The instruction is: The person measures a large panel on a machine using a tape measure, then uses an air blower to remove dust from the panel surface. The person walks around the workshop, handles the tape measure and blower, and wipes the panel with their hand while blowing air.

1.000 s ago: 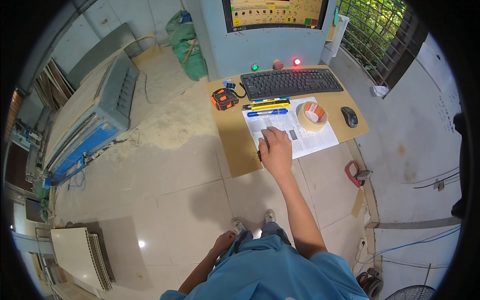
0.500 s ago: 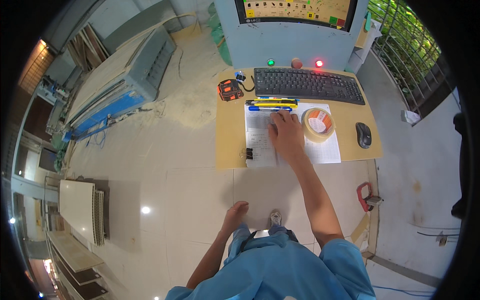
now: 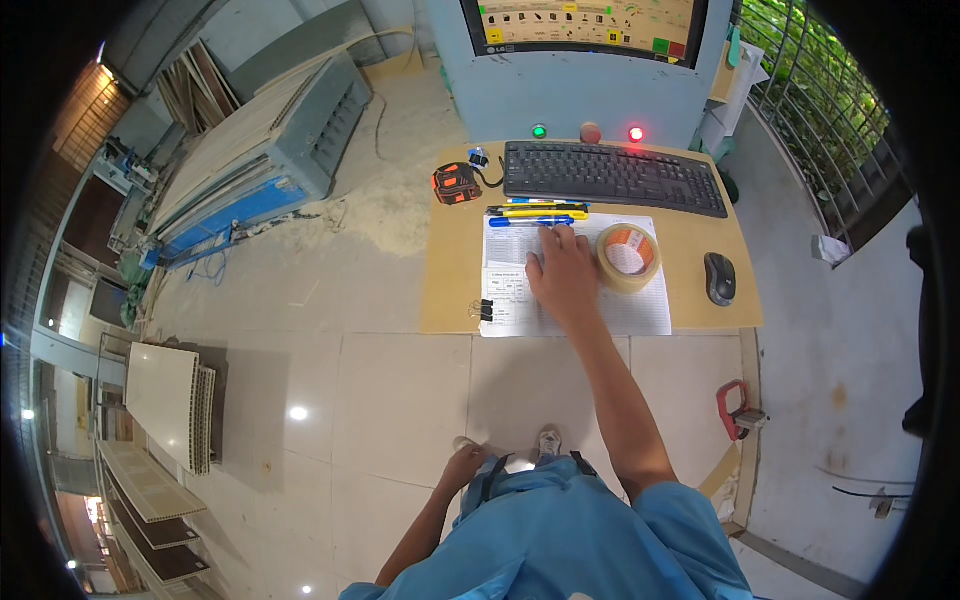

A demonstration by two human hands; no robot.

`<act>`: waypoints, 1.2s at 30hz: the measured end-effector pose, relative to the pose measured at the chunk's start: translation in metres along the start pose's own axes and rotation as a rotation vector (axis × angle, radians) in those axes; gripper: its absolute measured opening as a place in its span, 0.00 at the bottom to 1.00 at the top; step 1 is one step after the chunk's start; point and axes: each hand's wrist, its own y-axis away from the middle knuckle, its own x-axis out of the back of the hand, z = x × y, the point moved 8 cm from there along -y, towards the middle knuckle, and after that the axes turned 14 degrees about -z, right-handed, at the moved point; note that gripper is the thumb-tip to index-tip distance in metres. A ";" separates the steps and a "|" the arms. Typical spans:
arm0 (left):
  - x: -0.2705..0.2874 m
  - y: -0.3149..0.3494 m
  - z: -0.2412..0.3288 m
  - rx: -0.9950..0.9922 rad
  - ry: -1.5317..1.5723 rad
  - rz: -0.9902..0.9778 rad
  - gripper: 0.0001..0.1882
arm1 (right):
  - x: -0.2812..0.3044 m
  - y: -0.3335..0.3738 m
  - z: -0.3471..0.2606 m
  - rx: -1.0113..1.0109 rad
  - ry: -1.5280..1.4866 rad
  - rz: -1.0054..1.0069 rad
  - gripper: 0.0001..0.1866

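My right hand rests palm down on printed paper sheets on the desk, its fingers stretched out and parted, holding nothing that I can see. Just past the fingertips lies a blue pen, with a yellow cutter knife and other pens beyond it. A roll of clear tape sits on the sheets to the right of the hand. A black binder clip grips the left edge of the sheets. My left hand hangs low beside my leg, away from the desk, its fingers mostly hidden.
The wooden desk also bears a black keyboard, a mouse and an orange-black tape measure. Behind stands a grey cabinet with a screen and lit buttons. Stacked panels and a large machine are at left.
My right hand has slid slightly left and nearer to me over the sheets. My left hand has dropped back toward my leg. The view has shifted a little.
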 end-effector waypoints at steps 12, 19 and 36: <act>-0.009 -0.010 -0.024 -0.002 0.083 -0.004 0.23 | 0.006 0.004 -0.001 0.020 -0.063 0.080 0.17; 0.012 -0.013 -0.004 0.026 0.107 -0.033 0.21 | 0.033 0.018 -0.020 0.208 -0.265 0.222 0.10; -0.033 -0.002 -0.038 0.111 -0.056 -0.090 0.24 | 0.078 0.083 0.078 -0.271 -0.223 0.077 0.17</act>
